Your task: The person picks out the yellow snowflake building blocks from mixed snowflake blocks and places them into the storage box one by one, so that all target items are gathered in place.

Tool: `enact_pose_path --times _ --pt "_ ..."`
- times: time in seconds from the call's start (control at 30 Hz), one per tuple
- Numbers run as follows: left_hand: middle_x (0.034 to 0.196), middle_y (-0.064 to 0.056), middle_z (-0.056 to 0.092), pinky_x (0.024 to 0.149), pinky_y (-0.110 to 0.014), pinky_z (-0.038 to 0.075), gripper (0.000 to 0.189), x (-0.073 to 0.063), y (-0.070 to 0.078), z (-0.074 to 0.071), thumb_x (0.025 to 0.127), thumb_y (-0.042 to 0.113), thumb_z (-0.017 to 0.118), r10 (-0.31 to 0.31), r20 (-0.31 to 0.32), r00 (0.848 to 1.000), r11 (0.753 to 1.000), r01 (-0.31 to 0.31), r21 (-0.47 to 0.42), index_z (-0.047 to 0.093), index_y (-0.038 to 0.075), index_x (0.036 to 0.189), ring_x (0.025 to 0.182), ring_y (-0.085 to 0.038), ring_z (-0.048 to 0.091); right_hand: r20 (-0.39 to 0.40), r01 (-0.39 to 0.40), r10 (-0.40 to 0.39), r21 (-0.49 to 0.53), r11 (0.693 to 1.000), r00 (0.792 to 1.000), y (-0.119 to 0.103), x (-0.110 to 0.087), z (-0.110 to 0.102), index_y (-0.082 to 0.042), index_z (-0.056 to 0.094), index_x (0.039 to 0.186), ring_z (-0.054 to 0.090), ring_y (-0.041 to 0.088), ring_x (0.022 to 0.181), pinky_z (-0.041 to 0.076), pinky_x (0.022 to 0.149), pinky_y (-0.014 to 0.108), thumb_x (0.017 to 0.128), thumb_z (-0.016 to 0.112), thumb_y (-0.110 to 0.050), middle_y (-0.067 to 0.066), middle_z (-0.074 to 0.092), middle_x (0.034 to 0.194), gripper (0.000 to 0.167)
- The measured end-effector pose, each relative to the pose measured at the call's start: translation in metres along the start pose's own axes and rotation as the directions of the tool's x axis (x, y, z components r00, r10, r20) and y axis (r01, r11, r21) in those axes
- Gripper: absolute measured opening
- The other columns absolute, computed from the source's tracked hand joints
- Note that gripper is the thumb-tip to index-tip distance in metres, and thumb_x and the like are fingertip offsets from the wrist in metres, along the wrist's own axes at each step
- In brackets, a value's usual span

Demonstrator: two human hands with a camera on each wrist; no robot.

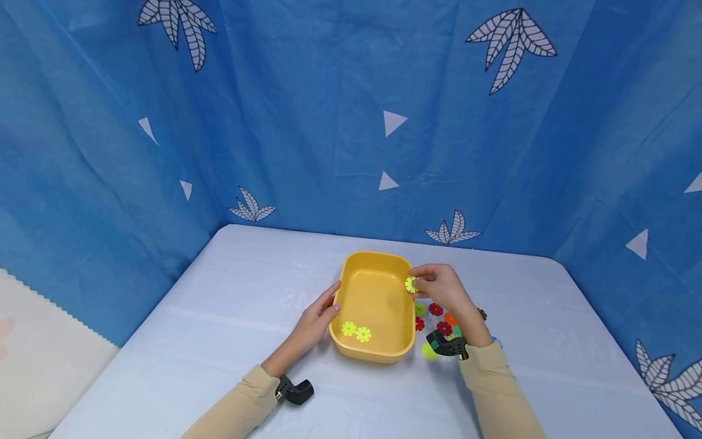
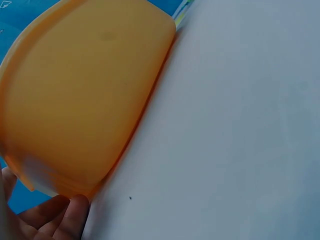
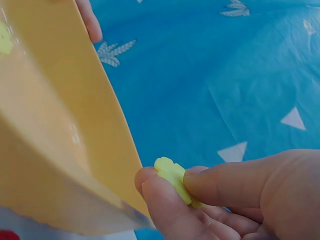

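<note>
A yellow plastic basin [image 1: 378, 292] stands on the table, with two yellow-green snowflake building discs [image 1: 363, 334] lying in its near left part. My left hand [image 1: 317, 317] holds the basin's left side; in the left wrist view its fingertips [image 2: 75, 212] are against the basin's wall. At the right rim, my right hand [image 1: 441, 286] pinches another yellow-green snowflake disc [image 3: 172, 179] between thumb and fingers. The right wrist view shows this disc close beside the basin's edge. Loose snowflake discs [image 1: 444, 328] in several colours lie right of the basin, partly hidden under the right forearm.
A white cloth covers the table [image 1: 247, 292]. Blue curtains [image 1: 307, 122] with leaf and triangle prints hang behind and at both sides. Each wrist carries a black camera mount [image 1: 296, 390]. A pale patterned cloth [image 1: 44, 353] shows at the far left.
</note>
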State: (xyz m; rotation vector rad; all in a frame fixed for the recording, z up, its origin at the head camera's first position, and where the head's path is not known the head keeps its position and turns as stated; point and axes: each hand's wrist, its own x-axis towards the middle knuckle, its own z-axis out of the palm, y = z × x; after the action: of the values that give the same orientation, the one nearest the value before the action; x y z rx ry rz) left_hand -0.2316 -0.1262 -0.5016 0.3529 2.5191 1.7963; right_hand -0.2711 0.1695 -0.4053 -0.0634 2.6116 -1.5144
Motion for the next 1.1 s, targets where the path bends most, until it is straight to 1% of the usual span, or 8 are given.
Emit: enact_pose_path --times 0.13,0.3,0.47,0.53,0.7,0.8,0.97,1.1 --pt "0.164 -0.011 0.038 0.117 -0.054 0.042 0.055 -0.001 0.0 0.0 0.106 0.029 0.053 -0.013 0.001 1.0 1.0 0.013 -0.006 0.038 0.029 0.159 0.147 -0.037 0.044 0.031 0.019 -0.019 -0.006 1.0 0.999 -0.002 -0.001 0.008 0.008 0.067 0.124 0.076 0.018 0.083 0.065 0.076 0.031 0.098 0.063 0.0 0.025 0.069 0.117 0.028" --pt "0.162 -0.013 0.041 0.117 -0.054 0.042 0.054 0.0 0.0 -0.001 0.106 0.028 0.053 -0.006 -0.003 1.0 1.0 0.006 -0.006 0.039 0.028 0.158 0.146 -0.037 0.046 0.069 0.036 -0.034 -0.025 0.999 0.997 -0.008 -0.004 0.018 0.008 0.067 0.124 0.075 0.017 0.082 0.065 0.076 0.031 0.098 0.061 0.0 0.023 0.07 0.115 0.028" --pt "0.162 -0.014 0.041 0.117 -0.055 0.042 0.054 -0.001 -0.001 -0.003 0.106 0.027 0.053 0.005 -0.003 1.0 1.0 -0.005 0.006 0.039 0.026 0.159 0.145 -0.038 0.046 0.118 0.034 -0.028 -0.047 0.998 0.993 -0.011 -0.007 0.031 0.005 0.071 0.12 0.075 0.018 0.079 0.065 0.076 0.033 0.097 0.062 0.0 0.019 0.071 0.112 0.025" --pt "0.163 -0.012 0.039 0.117 -0.054 0.042 0.055 -0.002 0.0 -0.003 0.106 0.028 0.053 -0.007 0.003 1.0 1.0 0.007 0.006 0.038 0.028 0.159 0.146 -0.038 0.045 0.133 0.031 -0.023 -0.061 0.998 0.991 -0.011 -0.008 0.035 0.004 0.072 0.118 0.074 0.017 0.078 0.065 0.076 0.034 0.097 0.062 0.0 0.017 0.071 0.11 0.024" --pt "0.164 -0.011 0.039 0.118 -0.053 0.041 0.054 -0.001 0.002 -0.001 0.106 0.027 0.052 -0.005 0.01 1.0 1.0 0.005 -0.007 0.039 0.027 0.159 0.147 -0.037 0.044 0.147 0.019 -0.005 -0.099 0.995 0.989 -0.011 -0.009 0.045 0.002 0.074 0.113 0.071 0.016 0.072 0.065 0.074 0.034 0.096 0.064 0.001 0.012 0.071 0.098 0.021" --pt "0.163 -0.011 0.04 0.117 -0.053 0.042 0.054 0.001 0.003 0.0 0.106 0.025 0.053 0.007 0.003 1.0 1.0 -0.006 -0.016 0.04 0.026 0.158 0.146 -0.037 0.045 0.157 0.02 -0.003 -0.106 0.994 0.988 -0.012 -0.01 0.05 0.002 0.075 0.112 0.07 0.018 0.07 0.065 0.073 0.034 0.095 0.064 0.002 0.011 0.07 0.093 0.02" --pt "0.163 -0.011 0.041 0.117 -0.054 0.042 0.054 0.0 0.004 -0.001 0.105 0.024 0.055 0.006 -0.009 1.0 0.999 -0.006 -0.035 0.041 0.025 0.157 0.145 -0.037 0.046 0.168 0.036 -0.016 -0.115 0.993 0.986 -0.013 -0.01 0.061 0.003 0.075 0.114 0.069 0.016 0.07 0.065 0.071 0.031 0.094 0.065 0.003 0.012 0.069 0.095 0.022" --pt "0.163 -0.009 0.041 0.118 -0.053 0.041 0.054 -0.001 0.004 -0.001 0.105 0.026 0.056 0.002 -0.01 1.0 0.999 -0.002 -0.043 0.043 0.026 0.157 0.146 -0.036 0.046 0.155 0.03 -0.01 -0.127 0.991 0.988 -0.015 -0.011 0.068 0.002 0.075 0.114 0.068 0.016 0.069 0.064 0.07 0.029 0.094 0.066 0.002 0.011 0.07 0.096 0.022"
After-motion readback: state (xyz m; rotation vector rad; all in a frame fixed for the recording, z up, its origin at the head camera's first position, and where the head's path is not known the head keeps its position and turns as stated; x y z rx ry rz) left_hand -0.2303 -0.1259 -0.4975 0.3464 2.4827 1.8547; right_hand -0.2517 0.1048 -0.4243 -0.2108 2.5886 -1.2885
